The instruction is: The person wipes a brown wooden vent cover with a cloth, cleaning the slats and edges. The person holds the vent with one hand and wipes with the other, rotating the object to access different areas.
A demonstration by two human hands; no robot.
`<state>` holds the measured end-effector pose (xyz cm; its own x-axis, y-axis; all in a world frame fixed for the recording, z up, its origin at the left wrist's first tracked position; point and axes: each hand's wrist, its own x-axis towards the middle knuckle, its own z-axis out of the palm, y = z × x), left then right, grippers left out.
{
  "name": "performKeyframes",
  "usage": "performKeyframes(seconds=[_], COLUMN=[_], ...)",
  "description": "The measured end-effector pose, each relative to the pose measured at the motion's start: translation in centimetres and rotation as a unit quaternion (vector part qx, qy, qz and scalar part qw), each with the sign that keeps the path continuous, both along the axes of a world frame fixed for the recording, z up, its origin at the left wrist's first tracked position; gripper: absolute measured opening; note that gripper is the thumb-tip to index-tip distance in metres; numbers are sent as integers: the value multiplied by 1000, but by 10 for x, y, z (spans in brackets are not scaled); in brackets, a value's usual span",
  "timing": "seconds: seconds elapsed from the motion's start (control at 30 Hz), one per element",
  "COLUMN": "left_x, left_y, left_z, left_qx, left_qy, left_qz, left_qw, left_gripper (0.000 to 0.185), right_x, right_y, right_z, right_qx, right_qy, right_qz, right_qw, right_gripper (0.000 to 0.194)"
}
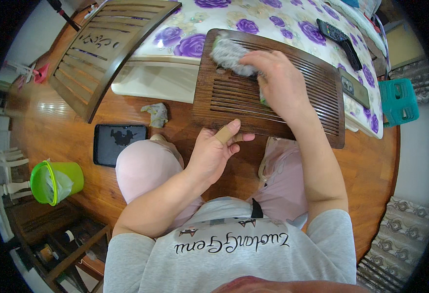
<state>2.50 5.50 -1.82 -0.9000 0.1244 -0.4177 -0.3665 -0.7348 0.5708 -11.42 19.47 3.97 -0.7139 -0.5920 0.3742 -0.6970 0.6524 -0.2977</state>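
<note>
A dark slatted wooden tea tray board (251, 122) rests tilted over the near edge of the table, above my knees. My left hand (216, 150) grips its lower edge, thumb on top, with a tan bandage strip around the thumb. In my right hand (280, 82) is a fluffy grey-white cloth (231, 55), pressed on the board's upper left corner. A bit of green shows under the palm; the rest of the cloth there is hidden.
A flowered tablecloth (247, 25) carries a remote control (333, 31) and a phone (354, 88). Larger slatted wooden panel (108, 40) leans at the left. On the floor are a wet black tray (121, 144), a crumpled rag (157, 114) and a green bin (67, 179). A teal stool (399, 100) stands right.
</note>
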Motion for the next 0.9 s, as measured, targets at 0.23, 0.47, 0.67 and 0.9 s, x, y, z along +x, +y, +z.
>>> performKeyframes(seconds=[0.23, 0.47, 0.67, 0.9], left_x=[4, 0, -1, -3], left_y=[3, 0, 1, 3], left_z=[-16, -7, -6, 1], left_qx=[24, 31, 14, 40], left_qy=[9, -16, -14, -12], left_qz=[20, -3, -2, 1], left_qw=[999, 999, 1000, 999], left_gripper=[20, 15, 18, 19], right_x=[47, 22, -39, -80], right_y=[-23, -47, -65, -19], right_z=[5, 3, -3, 5], right_qx=[-70, 23, 32, 115], right_qy=[-38, 3, 28, -25], right_qz=[217, 128, 23, -146], right_qw=[973, 992, 999, 982], right_gripper=[38, 39, 43, 45])
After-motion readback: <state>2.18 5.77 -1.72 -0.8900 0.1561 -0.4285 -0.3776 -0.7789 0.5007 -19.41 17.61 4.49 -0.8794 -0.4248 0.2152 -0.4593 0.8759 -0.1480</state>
